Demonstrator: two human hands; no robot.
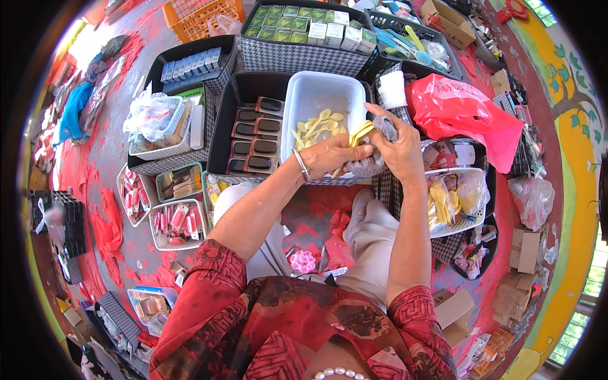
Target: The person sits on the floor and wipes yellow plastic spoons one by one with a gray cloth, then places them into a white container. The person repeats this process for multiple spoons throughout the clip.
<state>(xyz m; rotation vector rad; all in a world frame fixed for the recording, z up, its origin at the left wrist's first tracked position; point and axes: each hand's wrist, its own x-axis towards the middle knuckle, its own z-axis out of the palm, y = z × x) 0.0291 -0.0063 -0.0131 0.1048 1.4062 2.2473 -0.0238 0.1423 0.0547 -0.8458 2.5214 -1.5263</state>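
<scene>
A bundle of several yellow plastic spoons (360, 133) is pinched in my left hand (335, 155), closed with the thumb on top. My right hand (399, 147) curls round a crumpled grey fuzzy cloth (366, 168), which presses against the spoons. Part of the bundle is hidden by fingers and cloth. Just beyond my hands stands a white plastic tub (325, 82), with loose pale yellow spoons (318, 128) heaped at its near end. The tub rests in a black-lined houndstooth bin (237, 92), beside rows of dark oval-topped packages (258, 145).
At right, a white basket (465, 221) holds more yellow utensils and plastic bags, below a red plastic bag (453, 104). Baskets of red-and-white packets (180, 218) stand at left. Behind are a bin of green boxes (285, 25) and an orange crate (199, 16).
</scene>
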